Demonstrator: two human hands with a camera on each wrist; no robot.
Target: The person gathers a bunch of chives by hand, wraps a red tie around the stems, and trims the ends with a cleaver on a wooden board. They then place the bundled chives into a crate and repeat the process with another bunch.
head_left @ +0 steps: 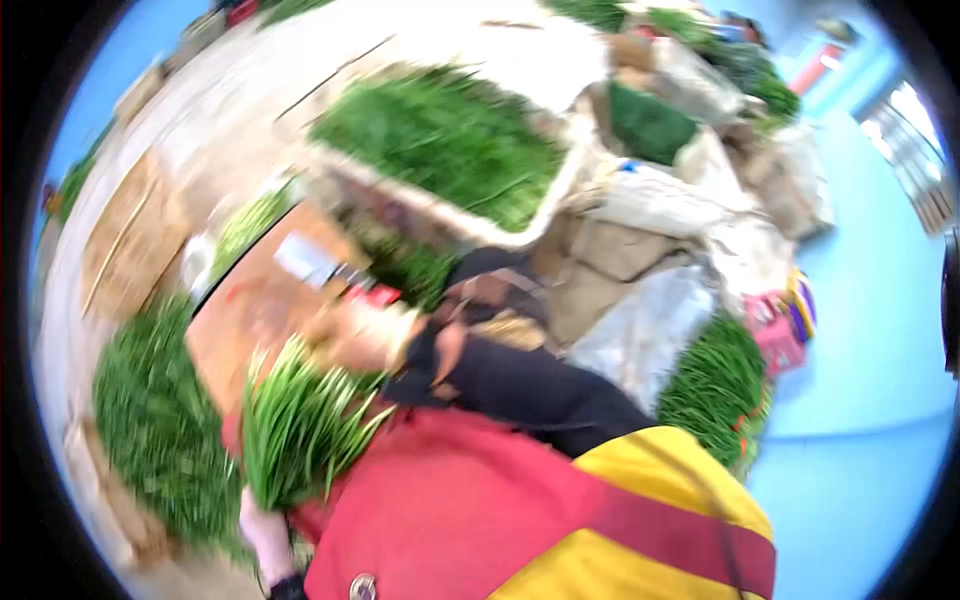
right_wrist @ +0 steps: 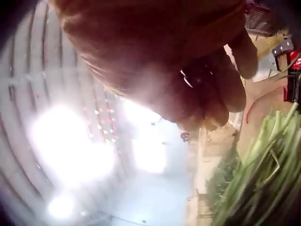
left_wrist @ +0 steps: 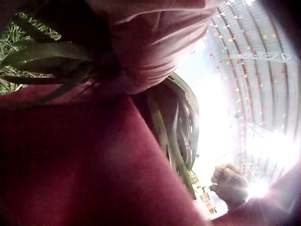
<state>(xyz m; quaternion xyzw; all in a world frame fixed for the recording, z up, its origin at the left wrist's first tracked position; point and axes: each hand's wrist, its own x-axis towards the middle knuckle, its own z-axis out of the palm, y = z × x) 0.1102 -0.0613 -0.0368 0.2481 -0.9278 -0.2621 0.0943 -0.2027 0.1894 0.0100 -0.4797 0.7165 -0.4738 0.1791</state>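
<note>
A bunch of garlic chives (head_left: 310, 430) lies over the near edge of a brown board (head_left: 215, 345), pale stems toward the board and green leaves drooping over a red apron (head_left: 430, 500). My left hand (head_left: 262, 525) reaches up beneath those leaves; in the left wrist view its fingers are hidden and long blades hang on both sides. I cannot tell whether it grips them. Over the board, just beyond the stems, is my right hand (head_left: 355, 335), blurred. The right wrist view shows its fingers (right_wrist: 230, 92) loosely bent with nothing in them, above the chives (right_wrist: 268, 174).
A knife with a wide blade (head_left: 305, 260) and a dark and red handle lies on the board's far side. Beyond stands a white-rimmed box (head_left: 400, 190) heaped with greens. More greens (head_left: 165, 430) lie at left and others (head_left: 710, 390) at right, near a pink bag (head_left: 775, 335).
</note>
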